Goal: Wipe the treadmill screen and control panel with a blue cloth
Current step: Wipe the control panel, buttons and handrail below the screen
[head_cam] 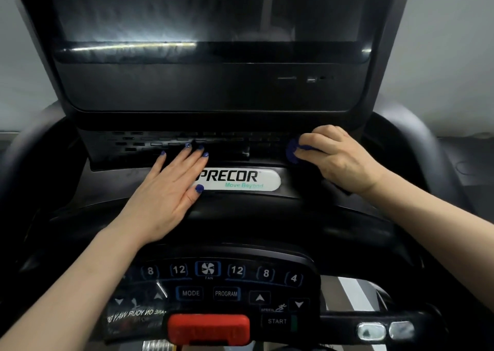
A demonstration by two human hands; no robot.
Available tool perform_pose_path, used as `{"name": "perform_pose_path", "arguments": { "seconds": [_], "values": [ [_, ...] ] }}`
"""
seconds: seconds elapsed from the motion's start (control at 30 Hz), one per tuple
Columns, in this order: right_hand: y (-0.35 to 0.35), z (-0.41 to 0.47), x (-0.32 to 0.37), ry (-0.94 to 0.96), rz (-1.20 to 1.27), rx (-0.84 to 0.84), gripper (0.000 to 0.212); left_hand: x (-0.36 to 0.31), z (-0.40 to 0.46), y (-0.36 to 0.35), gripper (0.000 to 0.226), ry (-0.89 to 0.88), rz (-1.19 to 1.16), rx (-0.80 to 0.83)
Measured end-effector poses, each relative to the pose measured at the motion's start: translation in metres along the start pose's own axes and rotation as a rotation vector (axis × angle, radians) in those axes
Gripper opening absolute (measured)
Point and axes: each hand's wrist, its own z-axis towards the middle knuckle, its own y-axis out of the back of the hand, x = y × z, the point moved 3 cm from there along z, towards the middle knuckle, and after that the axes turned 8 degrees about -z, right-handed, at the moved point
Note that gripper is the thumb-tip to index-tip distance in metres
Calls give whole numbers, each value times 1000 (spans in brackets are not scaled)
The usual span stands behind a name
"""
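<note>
The dark treadmill screen (208, 13) fills the top of the view, streaked with reflections. Below it runs a slotted vent strip (149, 142). My right hand (336, 158) grips a bunched blue cloth (292, 151) against the right end of that strip; most of the cloth is hidden in my fist. My left hand (165, 190) lies flat with straight fingers on the console, beside the white Precor badge (240, 180), fingertips reaching the vents. The control panel (227, 283) with number, MODE, PROGRAM and START buttons sits near the bottom.
A red stop button (208, 328) sits at the panel's lower edge. Silver grip sensors (385, 330) are on the handlebar at lower right. Curved black side handles (411, 142) flank the console. A grey wall stands behind.
</note>
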Motion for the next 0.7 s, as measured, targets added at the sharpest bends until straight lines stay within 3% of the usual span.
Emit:
{"name": "perform_pose_path", "arguments": {
  "seconds": [0.07, 0.2, 0.37, 0.57, 0.7],
  "values": [
    [10, -9, -13, 7, 1, 12, 49, 0, 0, -1, 64, 5, 10, -3],
    [8, -9, -17, -28, -25, 23, 25, 1, 1, -2, 63, -4, 22, -11],
    [13, -30, -20, -11, 11, 66, 26, 1, 1, -1, 63, -3, 40, -10],
    [13, -26, -22, -84, -34, -5, 17, 1, 1, -2, 63, -4, 56, -21],
    [12, -41, -22, -44, 6, 31, 24, 1, 1, -2, 63, -1, 67, -18]
  ]
}}
